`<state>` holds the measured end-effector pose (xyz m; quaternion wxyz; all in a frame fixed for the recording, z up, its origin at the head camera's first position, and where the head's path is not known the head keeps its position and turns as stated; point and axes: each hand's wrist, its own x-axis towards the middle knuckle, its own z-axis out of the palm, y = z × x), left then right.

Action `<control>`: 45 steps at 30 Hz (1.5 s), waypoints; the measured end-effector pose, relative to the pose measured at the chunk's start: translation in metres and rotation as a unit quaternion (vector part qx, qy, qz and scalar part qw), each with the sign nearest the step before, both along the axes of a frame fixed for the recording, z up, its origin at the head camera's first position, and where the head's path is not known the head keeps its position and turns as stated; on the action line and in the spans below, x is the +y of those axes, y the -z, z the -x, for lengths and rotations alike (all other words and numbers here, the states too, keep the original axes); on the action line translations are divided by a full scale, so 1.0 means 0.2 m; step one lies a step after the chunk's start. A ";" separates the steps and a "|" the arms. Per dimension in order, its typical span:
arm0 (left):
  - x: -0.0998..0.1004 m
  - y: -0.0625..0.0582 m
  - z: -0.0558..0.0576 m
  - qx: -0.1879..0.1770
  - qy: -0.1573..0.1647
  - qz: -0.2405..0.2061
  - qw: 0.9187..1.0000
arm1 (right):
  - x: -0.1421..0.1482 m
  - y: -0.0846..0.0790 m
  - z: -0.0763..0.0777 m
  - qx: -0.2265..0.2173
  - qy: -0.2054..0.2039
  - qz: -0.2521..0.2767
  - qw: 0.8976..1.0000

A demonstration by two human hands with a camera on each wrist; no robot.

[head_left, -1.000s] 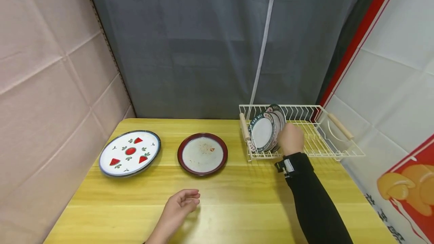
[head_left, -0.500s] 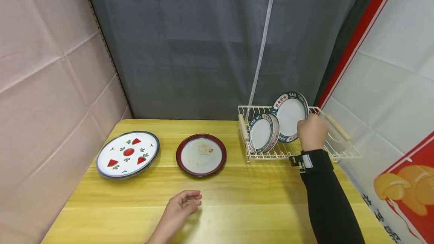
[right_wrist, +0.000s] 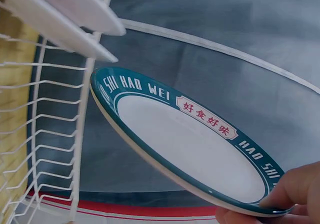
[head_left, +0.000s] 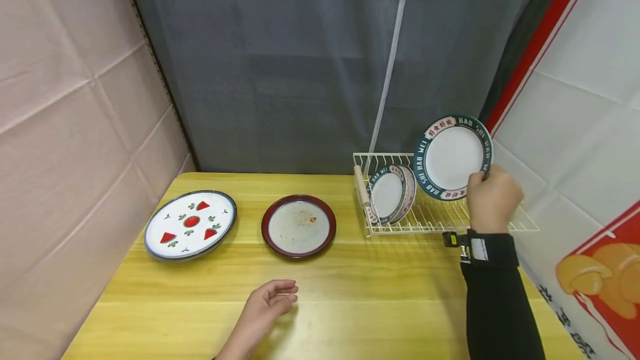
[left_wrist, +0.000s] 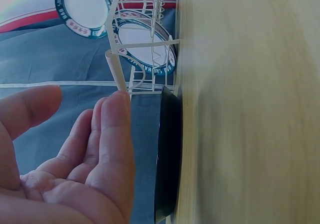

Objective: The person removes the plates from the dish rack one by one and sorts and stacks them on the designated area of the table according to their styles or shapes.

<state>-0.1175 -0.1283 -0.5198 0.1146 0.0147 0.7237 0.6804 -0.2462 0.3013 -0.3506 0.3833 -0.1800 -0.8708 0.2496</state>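
Note:
My right hand (head_left: 494, 198) pinches the lower right rim of a green-rimmed white plate (head_left: 454, 157), its thumb on the front face. That plate is held up tilted above the right part of the white wire dish rack (head_left: 445, 218). In the right wrist view the plate (right_wrist: 190, 144) shows lettering round its rim, with the fingers at one end. Further left in the rack, green-rimmed plates (head_left: 387, 196) stand on edge, leaning together. My left hand (head_left: 262, 313) is held over the front of the table, fingers loosely bent and holding nothing; the left wrist view shows its bare palm (left_wrist: 75, 184).
A maroon-rimmed plate (head_left: 299, 226) with crumbs lies mid-table, left of the rack. At the far left is a blue-rimmed plate (head_left: 191, 225) with a watermelon pattern, another rim showing beneath it. A grey curtain (head_left: 280, 71) hangs behind the yellow wooden table (head_left: 350, 304).
My right hand has drawn one green-rimmed plate out from the others in the rack, moving it right and upward. The left hand stays where it was.

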 end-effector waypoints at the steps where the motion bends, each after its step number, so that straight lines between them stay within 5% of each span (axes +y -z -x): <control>1: 0.00 0.00 0.00 -0.001 0.000 -0.001 1.000 | -0.01 -0.01 -0.02 0.011 0.001 0.001 1.000; 12: 0.01 0.02 0.01 -0.004 0.001 -0.012 1.000 | -0.05 -0.01 -0.22 0.131 0.002 0.001 0.991; 19: 0.04 0.03 0.01 0.004 0.003 -0.014 1.000 | -0.09 0.02 -0.33 0.135 0.002 0.025 0.991; 25: 0.06 0.01 0.02 0.008 -0.006 -0.019 1.000 | -0.13 0.09 -0.40 0.122 -0.038 0.071 0.989; 35: 0.10 -0.02 0.03 0.015 -0.015 -0.028 0.999 | -0.25 0.26 -0.51 0.020 -0.123 0.147 0.981; 41: 0.11 -0.02 0.03 0.011 -0.017 -0.028 0.999 | -0.34 0.38 -0.53 -0.104 -0.176 0.241 0.949; 45: 0.12 -0.02 0.03 0.011 -0.022 -0.024 0.999 | -0.39 0.44 -0.53 -0.147 -0.206 0.281 0.926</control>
